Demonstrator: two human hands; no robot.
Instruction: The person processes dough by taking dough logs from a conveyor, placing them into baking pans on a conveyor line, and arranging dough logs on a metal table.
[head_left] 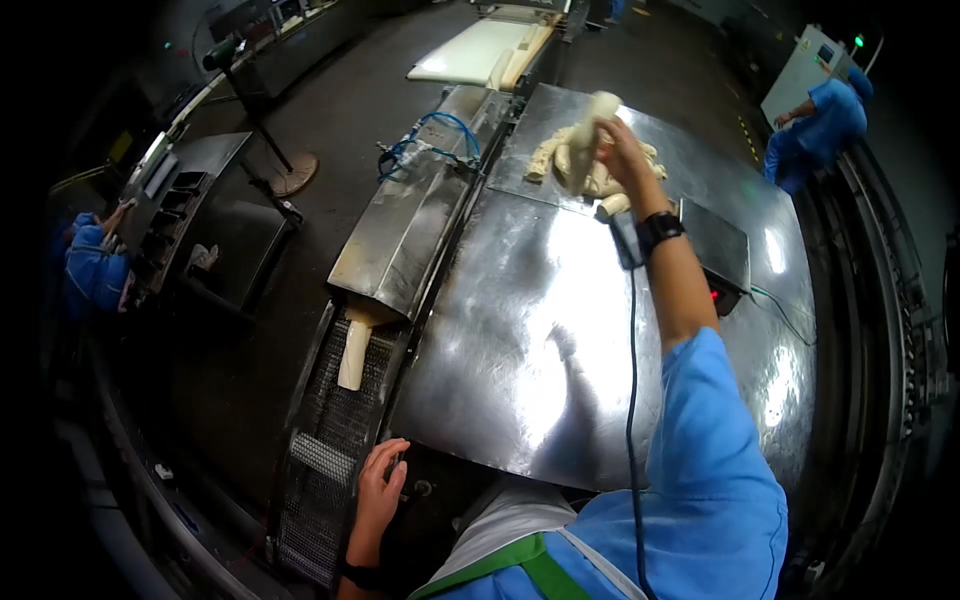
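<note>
My right hand (622,150) reaches to the far part of the metal table (500,300), closed around a pale dough piece (594,125) that is blurred and tilted upright. Under and around it lies a heap of dough pieces (543,157). Near the table's front left corner, my left hand (380,480) is beside the mesh conveyor (325,455), fingers apart and holding nothing. On that conveyor a dough roll (352,358) comes out from under a metal housing (405,225).
A metal box (715,245) with a red display stands on the table's right, with a black cable (632,370) nearby. People in blue are at the far right (820,125) and left (92,265). Blue hoses (440,135) lie atop the housing.
</note>
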